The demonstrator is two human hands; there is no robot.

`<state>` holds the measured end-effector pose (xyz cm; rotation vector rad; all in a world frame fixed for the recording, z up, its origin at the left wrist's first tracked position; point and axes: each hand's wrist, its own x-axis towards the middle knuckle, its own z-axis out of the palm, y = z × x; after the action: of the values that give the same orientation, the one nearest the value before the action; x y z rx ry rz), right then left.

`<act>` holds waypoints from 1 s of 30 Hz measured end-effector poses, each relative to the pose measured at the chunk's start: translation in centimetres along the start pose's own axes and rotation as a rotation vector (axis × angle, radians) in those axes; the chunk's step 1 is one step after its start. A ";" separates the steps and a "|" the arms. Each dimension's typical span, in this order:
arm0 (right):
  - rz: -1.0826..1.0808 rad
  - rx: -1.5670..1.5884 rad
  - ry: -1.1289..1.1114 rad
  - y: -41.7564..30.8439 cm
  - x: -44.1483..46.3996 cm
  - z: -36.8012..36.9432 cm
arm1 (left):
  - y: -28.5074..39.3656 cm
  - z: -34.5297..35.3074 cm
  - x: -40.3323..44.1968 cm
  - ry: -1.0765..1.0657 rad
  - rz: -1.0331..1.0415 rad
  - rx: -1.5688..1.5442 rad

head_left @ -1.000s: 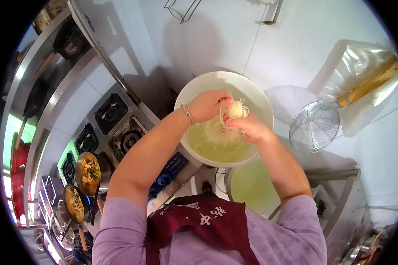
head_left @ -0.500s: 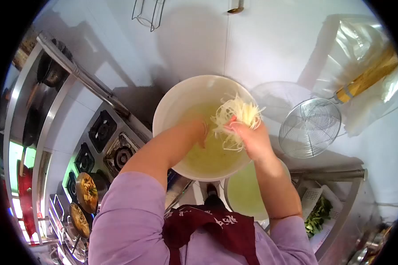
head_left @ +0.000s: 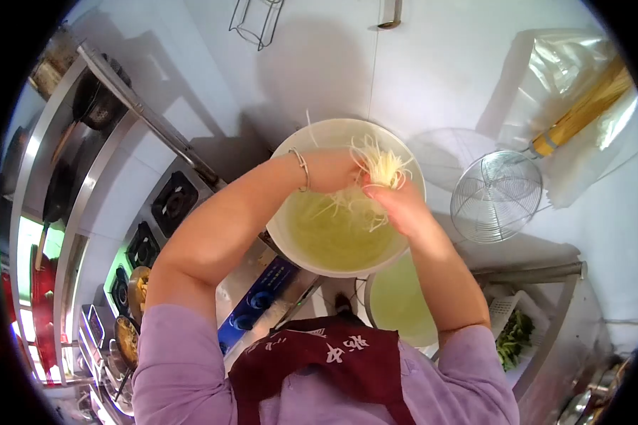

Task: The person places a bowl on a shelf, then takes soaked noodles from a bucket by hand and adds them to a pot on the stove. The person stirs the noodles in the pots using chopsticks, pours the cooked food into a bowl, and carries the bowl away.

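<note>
My right hand (head_left: pixel 397 205) is closed around a bundle of pale, thin shreds that look like shredded potato (head_left: pixel 384 170), above a large white tub (head_left: pixel 275 225). My left hand (head_left: pixel 342 170) meets the same bundle from the left, its fingers partly hidden by the shreds; it looks closed on them. Loose strands hang below both hands. Yellow-green water (head_left: pixel 344 241) fills the lower part of the tub. One strand sticks up near the tub's far rim.
A second vessel of greenish liquid (head_left: pixel 404 301) stands below, at right. A wire strainer (head_left: pixel 496 196) with a wooden handle is at right, near a plastic bag (head_left: pixel 567 67). Green vegetables (head_left: pixel 515 340) sit in a white basket. Gas burners (head_left: pixel 174 203) and filled pans line the left.
My left hand has come up from inside the tub and across to the bundle in my right hand. The bundle is drawn together, and the view has shifted slightly.
</note>
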<state>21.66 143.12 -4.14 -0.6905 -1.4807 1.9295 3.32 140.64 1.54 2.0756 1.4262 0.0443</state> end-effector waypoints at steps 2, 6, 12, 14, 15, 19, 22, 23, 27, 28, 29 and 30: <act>-0.035 0.050 0.013 -0.7 0.2 1.7 | 0.2 -0.3 -1.2 0.121 0.092 -0.087; -0.016 0.086 0.016 -1.8 0.8 4.4 | 1.9 0.4 -2.9 0.470 -0.094 -0.424; 0.037 0.059 -0.017 -1.6 1.4 5.2 | 1.2 0.2 -4.7 0.474 -0.060 -0.470; 0.046 0.072 0.017 -2.2 2.0 5.5 | 1.4 -0.4 -6.4 0.435 -0.081 -0.379; 0.049 0.084 0.053 -2.9 2.2 5.6 | 1.9 -0.7 -7.5 0.509 -0.065 -0.452; -0.019 0.117 0.029 -6.4 2.7 4.9 | -0.9 0.1 -9.2 0.528 0.009 -0.812; -0.099 0.093 -0.011 -10.2 2.1 5.4 | -2.1 1.2 -8.6 0.295 -0.043 -0.708; -0.103 0.105 -0.007 -11.6 1.7 6.0 | -1.5 1.3 -8.0 0.245 0.068 -0.660; -0.225 0.133 0.011 -14.2 1.6 7.1 | -1.0 5.3 -1.9 0.411 0.262 -0.533; -0.224 0.133 0.012 -14.3 1.5 7.0 | -1.3 6.0 -0.8 0.263 0.191 -0.581; -0.255 0.177 0.031 -14.7 1.3 7.1 | -1.8 6.6 0.0 0.115 0.119 -0.626; -0.285 0.223 0.049 -14.8 1.2 7.0 | -1.9 6.6 -0.4 0.116 0.117 -0.627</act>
<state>18.01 142.27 11.90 -0.3994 -1.2357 1.8069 3.91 137.69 -4.70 1.6424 1.1559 0.5902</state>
